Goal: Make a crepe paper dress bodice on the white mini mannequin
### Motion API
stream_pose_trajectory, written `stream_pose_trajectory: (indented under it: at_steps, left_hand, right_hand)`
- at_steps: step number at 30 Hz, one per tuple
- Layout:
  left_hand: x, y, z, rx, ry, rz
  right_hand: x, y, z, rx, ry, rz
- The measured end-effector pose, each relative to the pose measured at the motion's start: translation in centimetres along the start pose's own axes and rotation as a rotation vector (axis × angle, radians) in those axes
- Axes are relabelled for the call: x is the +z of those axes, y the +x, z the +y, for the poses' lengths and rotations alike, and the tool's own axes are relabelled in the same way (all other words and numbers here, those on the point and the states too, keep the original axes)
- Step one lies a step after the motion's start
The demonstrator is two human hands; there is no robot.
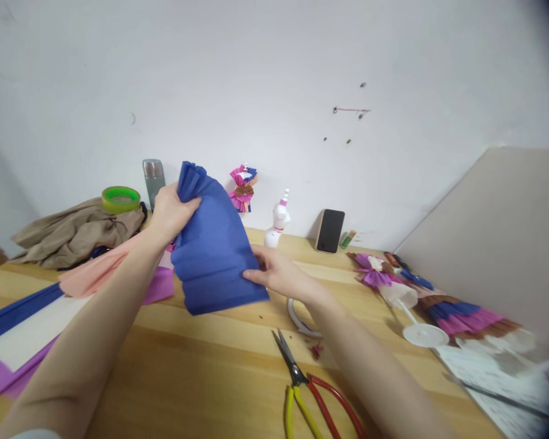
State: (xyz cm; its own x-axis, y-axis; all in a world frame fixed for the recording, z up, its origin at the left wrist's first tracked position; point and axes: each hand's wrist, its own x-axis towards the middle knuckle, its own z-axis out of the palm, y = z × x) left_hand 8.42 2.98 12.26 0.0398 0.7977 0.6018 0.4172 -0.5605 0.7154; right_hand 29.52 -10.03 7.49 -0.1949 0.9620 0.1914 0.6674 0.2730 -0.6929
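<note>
I hold a piece of blue crepe paper (215, 244) up above the wooden table (201, 366). My left hand (170, 210) pinches its gathered, pleated top end. Lower down, my right hand (274, 271) grips the right edge of the paper with fingers closed on it. The sheet fans out wider toward the bottom.
Scissors with red and yellow handles (308, 390) lie near the front. Sheets of blue, white, pink and purple paper (32, 329) lie at left. A green tape roll (120, 199), a steel flask (154, 180), a white figurine (278, 222) and a phone (330, 230) stand at the wall. Paper-dressed dolls (439, 305) lie at right.
</note>
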Motion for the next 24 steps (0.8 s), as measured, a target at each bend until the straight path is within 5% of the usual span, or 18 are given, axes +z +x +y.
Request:
stream_pose_trajectory:
  at_steps: [13, 19, 24]
  left_hand:
    - [-2.7, 0.1, 0.7, 0.077, 0.417, 0.252]
    - [-1.8, -0.8, 1.3, 0.138, 0.401, 0.153]
    - [0.5, -1.5, 1.1, 0.104, 0.440, -0.136]
  right_hand:
    - [0.5, 0.0, -0.4, 0.174, -0.197, 0.067]
    - [0.2, -0.3, -0.7, 0.192, -0.203, 0.012]
    - [0.4, -0.1, -0.3, 0.148, -0.102, -0.002]
